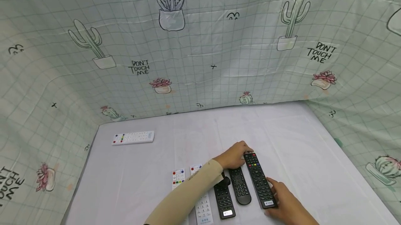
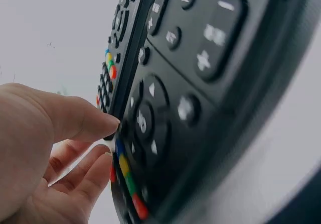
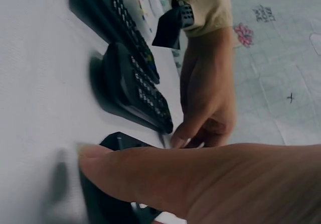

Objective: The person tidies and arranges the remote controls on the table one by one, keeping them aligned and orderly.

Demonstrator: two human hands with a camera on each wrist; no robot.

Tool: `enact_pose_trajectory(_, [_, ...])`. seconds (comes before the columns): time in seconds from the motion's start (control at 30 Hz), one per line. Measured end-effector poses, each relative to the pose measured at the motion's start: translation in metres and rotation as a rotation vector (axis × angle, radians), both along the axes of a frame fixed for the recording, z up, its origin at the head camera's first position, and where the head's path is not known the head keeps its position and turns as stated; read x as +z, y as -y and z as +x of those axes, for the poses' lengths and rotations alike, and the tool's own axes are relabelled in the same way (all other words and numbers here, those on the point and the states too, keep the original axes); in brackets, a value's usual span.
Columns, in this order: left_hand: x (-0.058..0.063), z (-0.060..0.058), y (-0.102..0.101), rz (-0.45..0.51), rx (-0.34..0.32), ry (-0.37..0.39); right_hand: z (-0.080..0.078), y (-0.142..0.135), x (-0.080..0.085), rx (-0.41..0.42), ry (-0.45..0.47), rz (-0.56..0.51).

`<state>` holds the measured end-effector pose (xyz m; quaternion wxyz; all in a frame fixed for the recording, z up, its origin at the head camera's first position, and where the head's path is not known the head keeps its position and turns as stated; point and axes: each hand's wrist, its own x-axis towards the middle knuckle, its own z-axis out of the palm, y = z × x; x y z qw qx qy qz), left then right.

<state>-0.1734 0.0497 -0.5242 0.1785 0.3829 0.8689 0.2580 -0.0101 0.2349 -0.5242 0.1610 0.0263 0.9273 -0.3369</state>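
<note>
A long black remote control (image 1: 260, 181) with coloured buttons lies rightmost in a row on the white table. My left hand (image 1: 233, 155), its arm crossing over the row in a beige sleeve, holds the remote's far end. At the near end my right hand (image 1: 283, 200) grips it, thumb at the bottom edge and fingers along the right side. Just left lies a rounded black remote (image 1: 239, 185), then another black remote (image 1: 224, 200) partly under the left wrist. In the left wrist view, the thumb and fingers (image 2: 83, 116) come close around the remotes' ends.
Two white remotes (image 1: 204, 209) continue the row leftward, partly hidden by the left forearm. A single white remote (image 1: 133, 138) lies crosswise at the back left. Printed cloth (image 1: 200, 44) with cactus drawings stands behind and beside the table.
</note>
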Motion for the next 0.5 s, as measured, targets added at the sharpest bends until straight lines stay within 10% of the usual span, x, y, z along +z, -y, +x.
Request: enact_pose_trajectory(0.5, [0.003, -0.018, 0.073, 0.193, 0.208, 0.071, -0.015, -0.002, 0.028, 0.082, -0.13, 0.1])
